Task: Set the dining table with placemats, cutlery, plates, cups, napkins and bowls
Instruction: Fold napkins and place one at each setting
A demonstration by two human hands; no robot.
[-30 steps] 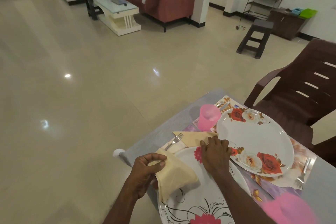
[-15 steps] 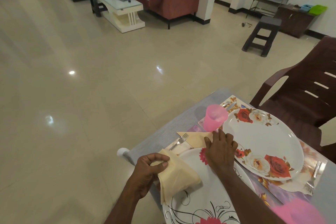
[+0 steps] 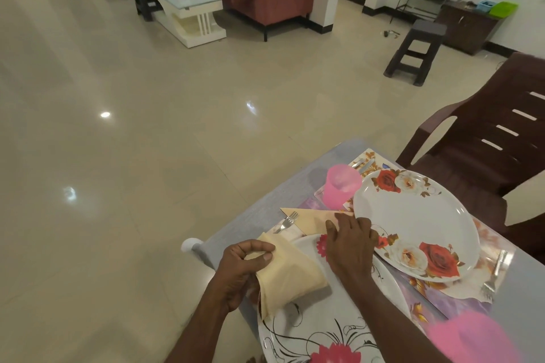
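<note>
Left hand: thumb and forefinger pinched together on top edge of a folded cream cloth napkin; other fingers curled behind it. Napkin hangs from the pinch over the near-left rim of a white oval plate w/ pink flower and black scroll print, at the table's left edge.

Right hand: palm down, fingers straight and close together, fingertips resting on a second cream napkin folded to a triangle. That napkin lies flat on the table betw. the two plates, point toward the left edge. Hand's heel sits over the far rim of the near plate.

Steel fork: just left of the triangular napkin, tines away from the person, handle end hidden under the held napkin.

White oval plate w/ red rose print: on a floral placemat, right of the right hand. Second steel fork lies on the placemat at the plate's near-right side.

Pink translucent plastic cup: upright, touching or just beside the rose plate's far-left rim; cannot tell which. Cutlery beyond it, type unclear.

Blurred pink object at lower right; not identifiable.

Grey tabletop. Brown plastic chair at the far-right side.
</note>
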